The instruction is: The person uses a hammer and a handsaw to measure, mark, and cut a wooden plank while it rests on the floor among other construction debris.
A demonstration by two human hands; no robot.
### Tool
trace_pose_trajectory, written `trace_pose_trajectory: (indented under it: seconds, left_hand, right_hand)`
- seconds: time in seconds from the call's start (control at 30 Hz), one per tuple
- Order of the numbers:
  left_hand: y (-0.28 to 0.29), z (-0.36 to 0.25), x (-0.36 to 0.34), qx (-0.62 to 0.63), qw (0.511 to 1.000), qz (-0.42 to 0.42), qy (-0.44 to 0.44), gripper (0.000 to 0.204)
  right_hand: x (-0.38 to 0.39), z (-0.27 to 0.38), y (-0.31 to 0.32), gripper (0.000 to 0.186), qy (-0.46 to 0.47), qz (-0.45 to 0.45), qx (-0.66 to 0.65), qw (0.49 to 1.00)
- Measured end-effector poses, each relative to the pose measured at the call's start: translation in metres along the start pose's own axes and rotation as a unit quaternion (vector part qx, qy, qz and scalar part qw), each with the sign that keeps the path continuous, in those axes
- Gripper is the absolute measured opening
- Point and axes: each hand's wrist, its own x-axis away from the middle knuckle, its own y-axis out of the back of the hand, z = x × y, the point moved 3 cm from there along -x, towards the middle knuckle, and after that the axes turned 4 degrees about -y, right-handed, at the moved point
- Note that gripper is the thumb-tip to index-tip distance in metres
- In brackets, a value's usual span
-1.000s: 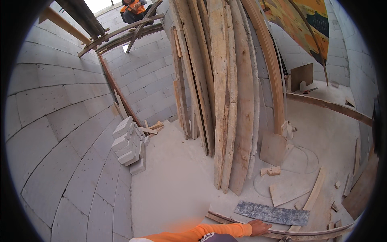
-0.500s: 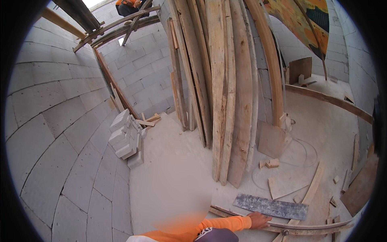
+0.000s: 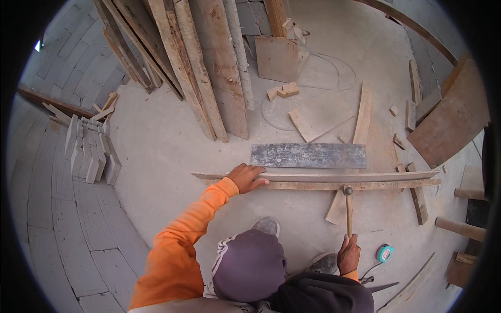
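A long narrow wooden beam [image 3: 313, 185] lies crosswise in front of me, apparently made of two pieces side by side. My left hand [image 3: 248, 178] grips it near its left end, fingers over the top and thumb on the near side. My right hand [image 3: 348, 254] is closed round the wooden handle of a hammer [image 3: 349, 211]. The hammer's round metal head is at the beam's near edge; whether it touches cannot be told. Just beyond the beam lies a flat, grey-stained board [image 3: 309, 156]. A short wood piece [image 3: 335, 207] pokes out from under the beam.
Tall planks [image 3: 222, 68] lean at the back left, and stacked pale blocks [image 3: 93, 151] stand by the left wall. A teal tape measure [image 3: 384, 253] lies right of my right hand, near a dark blade [image 3: 382, 287]. A brown panel [image 3: 451, 115] and wood offcuts lie at right.
My view has tilted down and to the right. My right hand with the hammer has come into sight. My left hand stays on the beam, now with its thumb showing.
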Motion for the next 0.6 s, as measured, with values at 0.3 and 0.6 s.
trace_pose_trajectory:
  seconds: [0.3,0.6]
  left_hand:
    - [-0.041,0.009,-0.005,0.030,0.999,0.038,0.026,0.035]
    - [-0.047,0.005,0.005,-0.005,0.999,-0.022,0.024,0.036]
  right_hand:
    - [0.000,-0.011,0.005,0.020,-0.011,0.035,0.017,0.999]
    - [0.006,-0.009,0.001,0.022,-0.060,0.049,0.039,0.996]
